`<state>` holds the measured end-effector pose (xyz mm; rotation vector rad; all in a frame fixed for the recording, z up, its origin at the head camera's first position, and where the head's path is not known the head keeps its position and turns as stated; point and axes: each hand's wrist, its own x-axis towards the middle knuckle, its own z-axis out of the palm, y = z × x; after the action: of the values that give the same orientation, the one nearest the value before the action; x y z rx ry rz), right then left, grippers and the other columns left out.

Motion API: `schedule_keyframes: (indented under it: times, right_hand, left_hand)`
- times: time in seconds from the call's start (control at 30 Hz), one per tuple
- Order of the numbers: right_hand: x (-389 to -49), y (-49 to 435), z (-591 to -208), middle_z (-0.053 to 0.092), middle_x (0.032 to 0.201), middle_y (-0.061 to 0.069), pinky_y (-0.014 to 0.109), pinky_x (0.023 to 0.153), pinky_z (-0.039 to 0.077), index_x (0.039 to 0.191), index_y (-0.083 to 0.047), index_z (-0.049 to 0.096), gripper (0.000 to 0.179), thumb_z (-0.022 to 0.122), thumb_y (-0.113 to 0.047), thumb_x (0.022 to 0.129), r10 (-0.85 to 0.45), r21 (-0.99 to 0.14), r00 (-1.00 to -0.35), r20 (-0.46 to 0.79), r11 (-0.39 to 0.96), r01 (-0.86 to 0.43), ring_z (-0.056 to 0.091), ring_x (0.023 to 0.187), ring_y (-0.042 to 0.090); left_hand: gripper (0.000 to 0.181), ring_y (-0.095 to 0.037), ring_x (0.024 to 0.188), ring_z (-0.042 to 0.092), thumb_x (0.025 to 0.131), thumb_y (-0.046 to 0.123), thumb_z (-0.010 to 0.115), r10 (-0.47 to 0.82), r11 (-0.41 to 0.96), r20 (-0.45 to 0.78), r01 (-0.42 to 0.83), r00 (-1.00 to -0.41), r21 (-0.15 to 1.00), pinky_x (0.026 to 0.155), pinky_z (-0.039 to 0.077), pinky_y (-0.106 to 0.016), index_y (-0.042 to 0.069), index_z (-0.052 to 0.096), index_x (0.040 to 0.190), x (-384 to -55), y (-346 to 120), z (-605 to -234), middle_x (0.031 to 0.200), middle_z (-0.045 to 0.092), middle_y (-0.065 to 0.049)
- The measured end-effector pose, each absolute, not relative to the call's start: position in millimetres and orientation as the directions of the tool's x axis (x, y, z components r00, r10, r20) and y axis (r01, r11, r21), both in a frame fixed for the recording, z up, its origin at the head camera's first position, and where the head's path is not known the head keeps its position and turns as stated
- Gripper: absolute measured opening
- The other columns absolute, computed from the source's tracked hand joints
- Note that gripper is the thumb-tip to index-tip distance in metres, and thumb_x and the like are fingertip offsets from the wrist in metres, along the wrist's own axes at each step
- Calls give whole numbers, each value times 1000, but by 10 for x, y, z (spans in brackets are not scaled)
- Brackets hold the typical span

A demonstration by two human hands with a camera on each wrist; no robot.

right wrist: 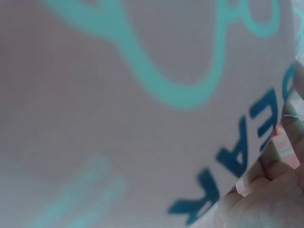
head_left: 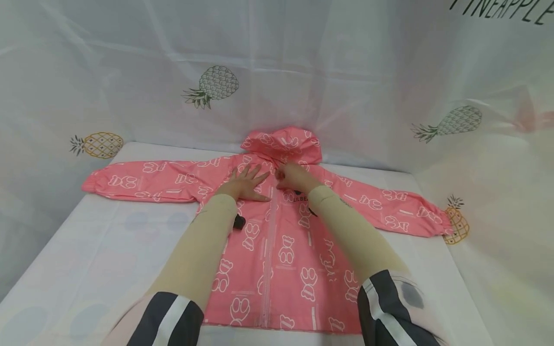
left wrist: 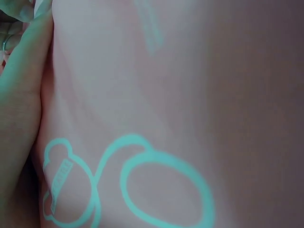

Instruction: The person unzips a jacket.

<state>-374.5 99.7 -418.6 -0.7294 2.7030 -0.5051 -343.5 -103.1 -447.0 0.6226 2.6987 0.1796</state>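
Pink fabric with white outline prints forms a hooded jacket (head_left: 285,226) spread across the white table (head_left: 130,235). On its left front the left hand (head_left: 247,184) rests, fingers spread; rightward, near the pale zip's far end, the right hand (head_left: 298,177) curls, whether pinching unclear.

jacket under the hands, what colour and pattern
Pink with white line drawings; the jacket shows best in the head view.

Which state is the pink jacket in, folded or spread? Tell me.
Spread: in the head view, the pink jacket lies laid out on the white table, its sleeves stretched out to either side.
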Motion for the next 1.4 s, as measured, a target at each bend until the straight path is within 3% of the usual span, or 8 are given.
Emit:
schedule_keyframes:
  times: [0.33,0.57,0.7,1.1,1.4]
  right_hand:
    - [-3631,1028,-4234,59,94,7,36,78,45,119,-7,66,39,77,-22,85,-500,-396,-846,-186,826,-401,54,86,22]
    - [-3560,1023,-4246,59,114,11,39,90,43,125,-8,65,45,77,-24,84,-482,-359,-857,-184,844,-398,52,104,26]
    - [-3536,1021,-4271,57,113,13,39,91,43,128,-10,65,47,77,-26,85,-470,-328,-863,-182,857,-397,52,102,26]
    - [-3485,1003,-4278,58,112,11,39,94,44,120,-6,67,43,77,-29,84,-437,-360,-886,-153,860,-361,54,103,24]
    - [-3474,981,-4283,56,108,8,38,90,46,121,-9,66,45,80,-29,83,-412,-408,-899,-149,854,-323,52,97,22]
  left_hand:
    - [99,-36,146,-14,81,81,46,430,903,-340,393,-836,174,106,-13,-66,34,5,157,-3490,-1004,-4505,163,-12,-6]
    - [94,-38,146,-9,85,74,51,422,907,-334,397,-843,144,108,-7,-67,33,6,158,-3428,-959,-4430,163,-8,-9]
    - [93,-38,146,-7,86,71,52,422,906,-320,397,-848,143,109,-5,-66,32,9,158,-3396,-958,-4393,163,-6,-9]
    - [96,-40,146,-6,84,73,54,439,898,-301,405,-847,169,108,-3,-68,33,6,157,-3433,-943,-4403,163,-7,-9]
    - [99,-44,145,-1,79,75,58,386,922,-335,370,-859,114,106,1,-72,38,10,156,-3482,-898,-4359,163,-2,-11]
